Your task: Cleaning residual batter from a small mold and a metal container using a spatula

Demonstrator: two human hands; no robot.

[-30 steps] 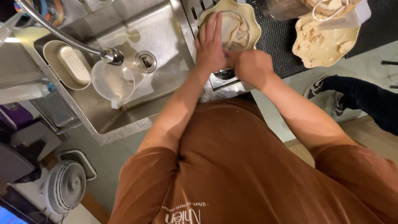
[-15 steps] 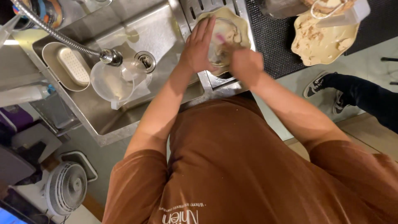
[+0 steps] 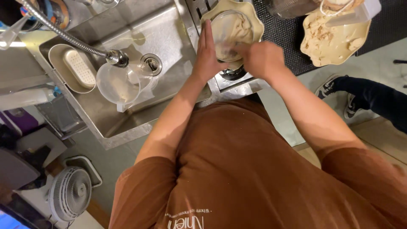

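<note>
A clear round bowl [image 3: 231, 32], smeared inside with cream-coloured paste, is held tilted over a cream scalloped plate [image 3: 257, 23] at the sink's right edge. My left hand [image 3: 206, 55] presses flat against the bowl's left side, fingers straight and pointing away from me. My right hand [image 3: 262, 59] is closed at the bowl's near right rim, with its fingertips hidden at or inside the bowl. My brown shirt fills the lower part of the view.
A steel sink [image 3: 169, 34] on the left holds a clear jug [image 3: 118, 82] under a spray faucet [image 3: 116, 57] and a cream tray [image 3: 72, 70]. A second cream plate [image 3: 333, 40] with dough bits lies on a black mat [image 3: 288, 51]. Another person's shoe [image 3: 328, 87] is at right.
Both hands stay on the bowl over the plate. My right hand has shifted slightly right and up, and the bowl's open side shows more than before.
</note>
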